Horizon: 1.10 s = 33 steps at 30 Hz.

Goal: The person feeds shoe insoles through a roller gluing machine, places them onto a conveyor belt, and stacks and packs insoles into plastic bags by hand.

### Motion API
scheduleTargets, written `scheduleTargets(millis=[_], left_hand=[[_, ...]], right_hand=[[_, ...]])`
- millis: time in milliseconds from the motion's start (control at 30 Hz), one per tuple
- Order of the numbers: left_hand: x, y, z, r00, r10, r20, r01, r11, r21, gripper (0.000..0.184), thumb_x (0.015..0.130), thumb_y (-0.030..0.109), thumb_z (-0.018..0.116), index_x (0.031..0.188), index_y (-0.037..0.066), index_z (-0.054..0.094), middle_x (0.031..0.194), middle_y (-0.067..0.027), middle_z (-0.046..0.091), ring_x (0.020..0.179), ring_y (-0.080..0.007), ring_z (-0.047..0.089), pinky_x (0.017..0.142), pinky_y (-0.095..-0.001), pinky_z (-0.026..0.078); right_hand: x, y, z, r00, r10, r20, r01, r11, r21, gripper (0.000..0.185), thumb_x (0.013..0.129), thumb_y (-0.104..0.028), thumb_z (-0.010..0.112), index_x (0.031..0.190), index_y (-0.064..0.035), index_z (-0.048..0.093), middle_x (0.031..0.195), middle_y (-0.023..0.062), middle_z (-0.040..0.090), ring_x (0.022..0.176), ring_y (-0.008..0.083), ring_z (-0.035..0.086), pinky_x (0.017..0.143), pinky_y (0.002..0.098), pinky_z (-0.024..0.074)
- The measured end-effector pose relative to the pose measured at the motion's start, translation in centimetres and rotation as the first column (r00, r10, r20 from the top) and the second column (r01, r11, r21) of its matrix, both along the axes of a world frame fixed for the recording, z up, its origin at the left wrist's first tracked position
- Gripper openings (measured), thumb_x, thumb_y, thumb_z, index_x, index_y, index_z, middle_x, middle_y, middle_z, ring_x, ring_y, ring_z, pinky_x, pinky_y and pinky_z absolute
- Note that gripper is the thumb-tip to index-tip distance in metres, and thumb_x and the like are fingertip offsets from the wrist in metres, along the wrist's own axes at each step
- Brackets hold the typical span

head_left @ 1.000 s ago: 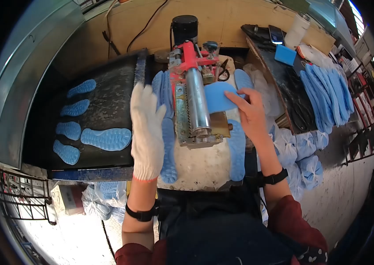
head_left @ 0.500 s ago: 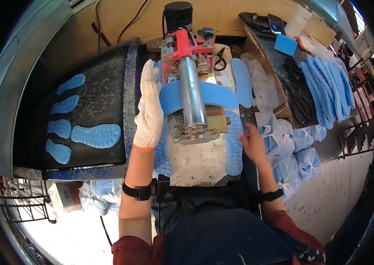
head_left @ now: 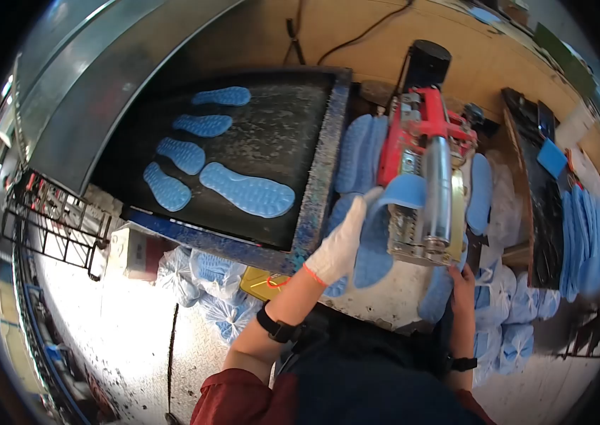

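My left hand, in a white knitted glove, is at the left side of the red roller machine. Its fingers close at the edge of a blue sole, which curves out from beside the metal roller and hangs down. Bare, my right hand is at the machine's front right, with its fingers at another blue sole. Its grip is partly hidden. More textured blue soles lie left of the machine, and one stands to its right.
A black tray with a blue-flecked rim holds several blue soles at the left. At the right, a dark side table bears a stack of blue pieces. Bagged blue soles sit below it.
The view has turned left. The blue sole has passed leftward through the roller and now droops at my left hand. My right hand has let go of it and moved down to the soles at the front right.
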<state>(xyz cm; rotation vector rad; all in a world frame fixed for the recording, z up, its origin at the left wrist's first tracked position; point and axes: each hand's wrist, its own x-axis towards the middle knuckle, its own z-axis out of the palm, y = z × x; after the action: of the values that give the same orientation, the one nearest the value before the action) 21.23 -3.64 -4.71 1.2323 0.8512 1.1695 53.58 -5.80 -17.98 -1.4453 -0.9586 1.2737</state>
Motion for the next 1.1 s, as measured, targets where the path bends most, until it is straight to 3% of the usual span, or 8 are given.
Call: scheduleTargets(millis=[233,400,600,700,767,833,900,1100], left_hand=[[-2.8,-4.8,2.6,0.784,0.194,0.589,0.154,0.859,-0.489,0.074,0.100,0.057,0.019,0.146,0.000,0.029,0.140,-0.0150,0.045,0.128,-0.0260,0.045,0.110,-0.0379,0.033],[-7.5,-0.2,4.7,0.657,0.598,0.459,-0.409,0.794,-0.449,0.059,0.099,0.047,0.034,0.133,0.001,0.047,0.127,-0.0134,0.056,0.115,-0.0268,0.055,0.101,-0.0373,0.041],[-15.1,10.2,0.5,0.289,0.684,-0.670,-0.867,0.484,0.119,0.056,0.096,0.043,0.042,0.132,0.001,0.048,0.131,-0.0124,0.055,0.113,-0.0248,0.057,0.096,-0.0343,0.046],[-15.2,12.0,0.2,0.356,0.935,0.000,-0.778,0.296,-0.554,0.055,0.095,0.037,0.046,0.137,0.001,0.043,0.133,-0.0127,0.054,0.114,-0.0250,0.057,0.096,-0.0336,0.046],[-15.6,11.8,0.3,0.255,0.596,-0.762,-0.927,0.374,-0.018,0.060,0.093,0.038,0.051,0.140,0.003,0.037,0.129,-0.0124,0.055,0.113,-0.0247,0.057,0.096,-0.0340,0.047],[-16.7,11.4,0.5,-0.016,0.339,-0.941,-0.820,0.534,0.206,0.063,0.092,0.038,0.054,0.141,0.004,0.034,0.128,-0.0123,0.055,0.113,-0.0246,0.057,0.097,-0.0342,0.047],[-17.4,10.7,0.1,0.424,0.902,0.074,-0.831,0.421,-0.365,0.067,0.091,0.049,0.056,0.138,0.005,0.040,0.131,-0.0105,0.053,0.113,-0.0219,0.056,0.092,-0.0355,0.049],[-10.1,3.8,4.7,0.671,0.665,0.327,-0.703,0.711,-0.004,0.062,0.100,0.037,0.044,0.145,-0.001,0.027,0.150,-0.0240,0.028,0.140,-0.0340,0.029,0.115,-0.0434,0.024]], right_hand=[[0.9,1.0,-6.7,0.912,-0.001,0.411,-0.077,0.982,0.174,0.033,0.092,-0.017,0.057,0.119,0.0011,0.058,0.103,0.0114,0.066,0.091,0.0196,0.059,0.083,0.0331,0.0446],[0.1,1.0,-4.0,0.864,0.131,0.486,-0.153,0.988,0.005,0.039,0.094,-0.012,0.055,0.130,0.0024,0.052,0.123,0.0093,0.059,0.110,0.0190,0.054,0.095,0.0302,0.0408],[-0.5,0.6,-3.3,0.914,0.109,0.391,-0.118,0.993,-0.001,0.039,0.096,-0.012,0.053,0.132,0.0019,0.051,0.125,0.0106,0.058,0.113,0.0197,0.053,0.097,0.0305,0.0395],[-0.4,0.7,-3.0,0.931,0.097,0.353,-0.102,0.995,-0.004,0.039,0.096,-0.012,0.052,0.132,0.0016,0.050,0.126,0.0112,0.057,0.114,0.0200,0.053,0.098,0.0307,0.0388],[-0.2,0.7,-2.4,0.942,0.092,0.322,-0.095,0.995,-0.006,0.039,0.097,-0.012,0.051,0.133,0.0015,0.050,0.127,0.0116,0.057,0.115,0.0203,0.052,0.099,0.0308,0.0384],[0.1,0.7,-1.4,0.958,0.072,0.277,-0.075,0.997,0.000,0.039,0.097,-0.012,0.050,0.134,0.0013,0.049,0.128,0.0121,0.056,0.116,0.0205,0.052,0.100,0.0309,0.0379],[0.4,0.8,0.6,0.975,0.034,0.221,-0.042,0.999,0.030,0.039,0.098,-0.012,0.049,0.134,0.0011,0.049,0.129,0.0125,0.056,0.117,0.0208,0.052,0.100,0.0310,0.0375],[0.5,3.2,7.4,0.695,-0.305,0.651,-0.085,0.864,0.496,0.037,0.094,-0.013,0.054,0.130,-0.0050,0.055,0.121,0.0163,0.057,0.110,0.0265,0.056,0.095,0.0344,0.0416]])
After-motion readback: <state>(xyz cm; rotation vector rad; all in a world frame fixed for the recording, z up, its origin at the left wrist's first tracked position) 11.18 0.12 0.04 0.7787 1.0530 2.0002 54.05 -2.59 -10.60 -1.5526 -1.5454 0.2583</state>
